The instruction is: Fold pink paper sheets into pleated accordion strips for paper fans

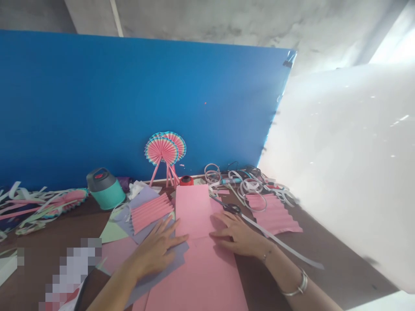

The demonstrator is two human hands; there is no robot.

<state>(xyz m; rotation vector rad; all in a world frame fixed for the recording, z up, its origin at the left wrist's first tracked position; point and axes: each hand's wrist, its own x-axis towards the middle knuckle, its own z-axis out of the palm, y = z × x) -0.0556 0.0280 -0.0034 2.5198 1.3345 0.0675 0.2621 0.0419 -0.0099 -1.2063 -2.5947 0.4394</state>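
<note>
A pink paper sheet (207,276) lies lengthwise before me, with a smaller pink rectangle of paper (193,209) at its far end. My left hand (155,250) rests at the left edge of the pink paper, fingers spread, partly over a purple sheet (175,258). On the right edge lies my right hand (235,235), its fingers stretched out over the paper. Neither hand grips anything. Just beyond the right hand are scissors (232,209) with dark handles. A pleated pink paper (151,211) sits beyond my left hand.
Round pleated paper fans (162,149) on pink sticks lean against the blue panel (97,95). A teal-and-grey jug (105,190) stands left. White strips (253,185) tangle at the back right, near another pleated pink paper (275,214). A white panel (350,172) borders the right.
</note>
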